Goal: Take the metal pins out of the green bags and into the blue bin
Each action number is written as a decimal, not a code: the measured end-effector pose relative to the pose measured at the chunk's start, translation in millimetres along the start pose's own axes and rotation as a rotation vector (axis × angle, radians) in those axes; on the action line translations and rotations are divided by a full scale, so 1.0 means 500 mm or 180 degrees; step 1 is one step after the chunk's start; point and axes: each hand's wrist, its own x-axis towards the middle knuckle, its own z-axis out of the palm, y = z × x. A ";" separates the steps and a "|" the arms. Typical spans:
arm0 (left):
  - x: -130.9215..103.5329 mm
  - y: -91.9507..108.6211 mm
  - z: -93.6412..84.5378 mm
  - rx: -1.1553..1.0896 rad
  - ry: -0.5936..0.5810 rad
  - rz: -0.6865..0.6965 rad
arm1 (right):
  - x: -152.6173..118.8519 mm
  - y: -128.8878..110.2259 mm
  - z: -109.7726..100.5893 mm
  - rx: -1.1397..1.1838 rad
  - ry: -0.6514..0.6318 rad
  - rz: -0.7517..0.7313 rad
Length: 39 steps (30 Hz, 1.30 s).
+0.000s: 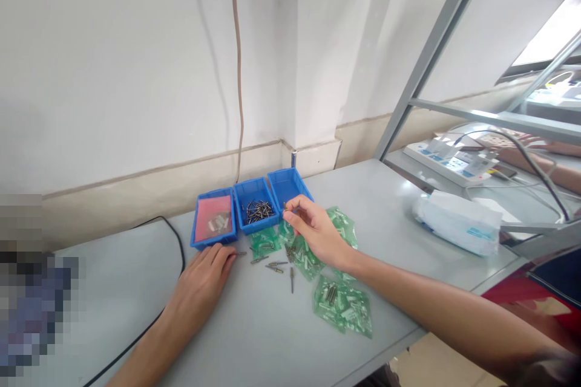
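My left hand (209, 271) rests on the grey table in front of the left blue bin (195, 233), its fingers closed on a small metal pin (241, 253). My right hand (313, 224) pinches a small metal piece (285, 207) near the front of the right blue bin (285, 184). Many metal pins (259, 211) fill part of the middle blue bin (247, 188). The left bin holds a pink sheet (211, 208) and a clear bag of small parts (218, 222). Loose pins (292, 280) and green-tinted bags of parts (333, 299) lie around and below my right hand.
A black cable (131, 343) crosses the table at left. A white and blue soft pack (458, 222) lies at right, beside a grey metal frame (436, 42). Beyond it, another person's arms (540, 160) are near a white device (447, 163).
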 end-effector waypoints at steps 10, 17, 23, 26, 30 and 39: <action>0.001 0.006 -0.008 -0.0263 -0.0041 0.0026 | -0.004 -0.006 0.006 0.0203 -0.0324 0.0071; 0.006 0.016 -0.015 -0.0391 0.0062 0.0068 | -0.006 0.002 0.007 0.0396 -0.0634 0.0404; 0.002 0.018 -0.019 -0.0422 0.0115 0.0206 | -0.011 0.017 0.016 0.0511 -0.1007 0.0650; 0.001 0.018 -0.019 -0.0470 0.0095 0.0247 | -0.015 0.015 0.020 0.0623 -0.1083 0.0611; 0.000 0.022 -0.016 -0.0538 0.0053 0.0177 | -0.020 0.016 0.027 0.0546 -0.1029 0.0609; -0.002 0.022 -0.010 -0.0620 0.0058 0.0130 | -0.037 0.010 0.043 0.0745 -0.1323 0.0666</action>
